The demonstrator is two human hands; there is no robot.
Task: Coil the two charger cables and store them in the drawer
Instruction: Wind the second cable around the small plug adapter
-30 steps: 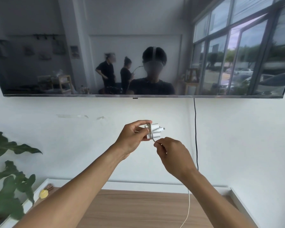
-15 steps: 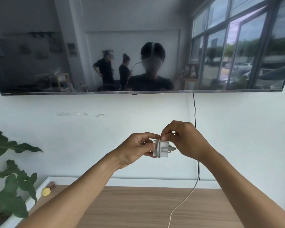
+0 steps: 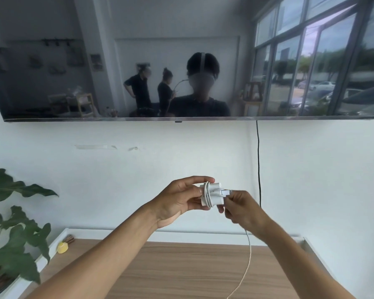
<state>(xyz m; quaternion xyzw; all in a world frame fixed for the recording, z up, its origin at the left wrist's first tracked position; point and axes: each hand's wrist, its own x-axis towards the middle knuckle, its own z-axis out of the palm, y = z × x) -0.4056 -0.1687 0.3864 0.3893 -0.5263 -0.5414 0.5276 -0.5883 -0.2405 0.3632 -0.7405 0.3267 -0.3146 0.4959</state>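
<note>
The left hand [image 3: 177, 200] clamps the charger [image 3: 214, 196] in mid-air above the worktop [image 3: 181, 272], apparently as a spool, while the right hand [image 3: 241, 210] pinches the cable [image 3: 249, 251] just beside it to guide the next wrap.

Bare left grip [image 3: 177, 201], bare right grip [image 3: 243, 211], bare forearms [image 3: 117, 253]; reflected in television [image 3: 52, 61], dark top [image 3: 200, 106], pale head strap [image 3: 202, 61]

Living room: wall-mounted TV [image 3: 181, 61], wooden console [image 3: 181, 272], houseplant [image 3: 13, 234].
</note>
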